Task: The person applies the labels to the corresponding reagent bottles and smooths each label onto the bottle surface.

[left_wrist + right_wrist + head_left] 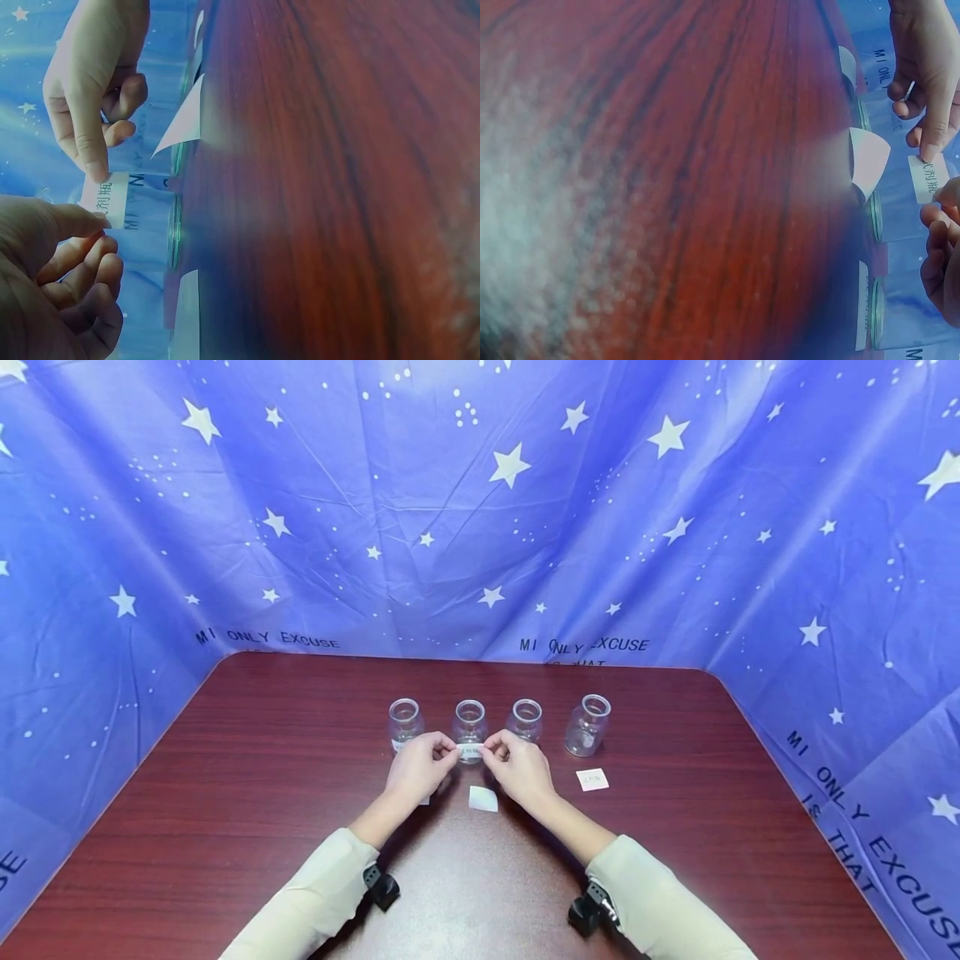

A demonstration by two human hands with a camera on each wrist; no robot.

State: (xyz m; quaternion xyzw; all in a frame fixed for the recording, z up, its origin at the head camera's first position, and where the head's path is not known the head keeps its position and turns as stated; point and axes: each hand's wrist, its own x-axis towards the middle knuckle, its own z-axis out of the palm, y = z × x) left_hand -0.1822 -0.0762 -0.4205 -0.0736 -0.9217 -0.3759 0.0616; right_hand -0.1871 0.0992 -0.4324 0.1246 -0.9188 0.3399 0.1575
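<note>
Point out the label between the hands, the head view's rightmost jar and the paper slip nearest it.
Label (115, 199): left wrist view, middle of its lettered face.
Rightmost jar (587, 730): head view, its glass body.
Paper slip (592, 779): head view, its middle.

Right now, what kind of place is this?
Maybe a curtained-off work spot: starry blue cloth hangs around a reddish-brown table, and four glass jars stand on it.

A glossy reddish-brown table (187, 827) with dark wood grain stretched toward a blue cloth (420, 468), which hung creased behind it and along both sides. White stars (511, 466) dotted the cloth, and black capital letters (311, 641) ran low across it.
</note>
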